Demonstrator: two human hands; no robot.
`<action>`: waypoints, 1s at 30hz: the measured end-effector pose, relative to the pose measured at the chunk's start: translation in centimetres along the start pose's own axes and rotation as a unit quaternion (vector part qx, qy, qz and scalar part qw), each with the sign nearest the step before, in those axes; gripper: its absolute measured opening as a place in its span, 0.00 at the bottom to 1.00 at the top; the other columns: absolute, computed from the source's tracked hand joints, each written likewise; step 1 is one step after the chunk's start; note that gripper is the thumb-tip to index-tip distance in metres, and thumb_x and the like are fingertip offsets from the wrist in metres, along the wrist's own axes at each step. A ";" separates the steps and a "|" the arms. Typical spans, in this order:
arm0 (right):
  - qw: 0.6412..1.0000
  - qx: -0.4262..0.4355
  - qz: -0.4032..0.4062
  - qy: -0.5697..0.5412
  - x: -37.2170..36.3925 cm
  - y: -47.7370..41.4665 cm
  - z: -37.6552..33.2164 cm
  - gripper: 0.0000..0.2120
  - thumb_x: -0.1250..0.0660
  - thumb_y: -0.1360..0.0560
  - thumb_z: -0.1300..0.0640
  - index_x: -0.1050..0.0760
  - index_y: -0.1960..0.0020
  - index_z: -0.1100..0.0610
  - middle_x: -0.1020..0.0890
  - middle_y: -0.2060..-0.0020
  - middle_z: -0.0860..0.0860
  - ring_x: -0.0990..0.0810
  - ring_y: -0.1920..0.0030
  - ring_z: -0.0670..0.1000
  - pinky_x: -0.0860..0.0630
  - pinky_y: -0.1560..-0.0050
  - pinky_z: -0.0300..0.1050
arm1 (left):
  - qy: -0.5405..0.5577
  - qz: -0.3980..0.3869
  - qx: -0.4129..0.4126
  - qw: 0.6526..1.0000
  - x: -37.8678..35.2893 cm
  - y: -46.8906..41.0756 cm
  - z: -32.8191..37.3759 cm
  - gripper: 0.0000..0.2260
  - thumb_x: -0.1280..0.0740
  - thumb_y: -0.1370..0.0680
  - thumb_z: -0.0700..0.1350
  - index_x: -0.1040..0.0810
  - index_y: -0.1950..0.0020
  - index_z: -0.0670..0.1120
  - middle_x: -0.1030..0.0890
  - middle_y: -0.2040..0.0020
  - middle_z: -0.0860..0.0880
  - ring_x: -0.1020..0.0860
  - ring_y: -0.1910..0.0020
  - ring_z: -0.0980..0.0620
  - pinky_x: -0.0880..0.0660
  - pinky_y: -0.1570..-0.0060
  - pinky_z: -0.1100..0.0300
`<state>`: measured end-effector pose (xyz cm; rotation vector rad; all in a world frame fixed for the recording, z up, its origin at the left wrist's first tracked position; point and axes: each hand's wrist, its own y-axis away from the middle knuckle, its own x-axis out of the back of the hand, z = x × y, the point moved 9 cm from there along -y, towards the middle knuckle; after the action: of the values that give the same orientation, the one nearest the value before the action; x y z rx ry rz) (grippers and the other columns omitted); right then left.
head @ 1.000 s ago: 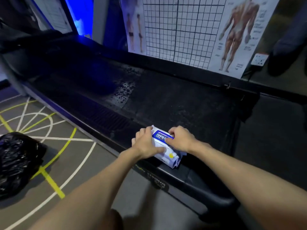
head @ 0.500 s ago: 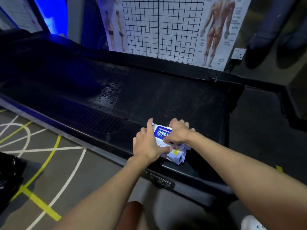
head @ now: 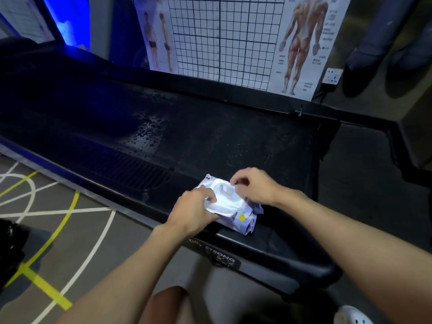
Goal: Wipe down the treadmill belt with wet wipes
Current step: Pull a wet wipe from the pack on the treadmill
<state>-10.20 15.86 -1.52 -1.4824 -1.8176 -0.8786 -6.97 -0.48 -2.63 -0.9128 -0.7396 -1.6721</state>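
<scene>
Wipes pack (head: pixel 236 215) is lying on the treadmill's near side rail (head: pixel 271 239), just beside the belt (head: pixel 233 141). Left hand (head: pixel 194 210) is gripping the pack's near-left end, fingers curled over it. Right hand (head: pixel 256 185) is pinching at the white lid's far edge (both hands are hiding part of the pack). Wet speckled patch (head: pixel 145 136) is showing on the belt further left. Anatomy poster (head: pixel 222 38) and wall socket (head: pixel 332 76) are sitting behind the far rail, black bag (head: pixel 9 249) on the lined floor at left

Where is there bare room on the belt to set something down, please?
The belt is bare from the wipes pack to the far rail and left to the wet patch. Crowded: left hand and right hand on the pack.
</scene>
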 end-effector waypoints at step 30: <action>0.988 0.086 -0.023 0.124 -0.5 0.2 -3.8 0.09 0.43 0.21 0.60 0.24 0.54 0.55 0.24 0.54 0.50 0.25 0.64 0.50 0.30 0.56 0.46 | -0.197 -0.084 -0.070 0.974 -1.7 -0.3 2.0 0.29 0.31 0.29 0.53 0.38 0.30 0.53 0.28 0.40 0.47 0.26 0.44 0.45 0.29 0.47 0.52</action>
<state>-9.66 12.54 0.27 -1.1735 -1.7005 -0.8637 -6.55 2.09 -3.08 -1.3375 -0.9954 -1.7261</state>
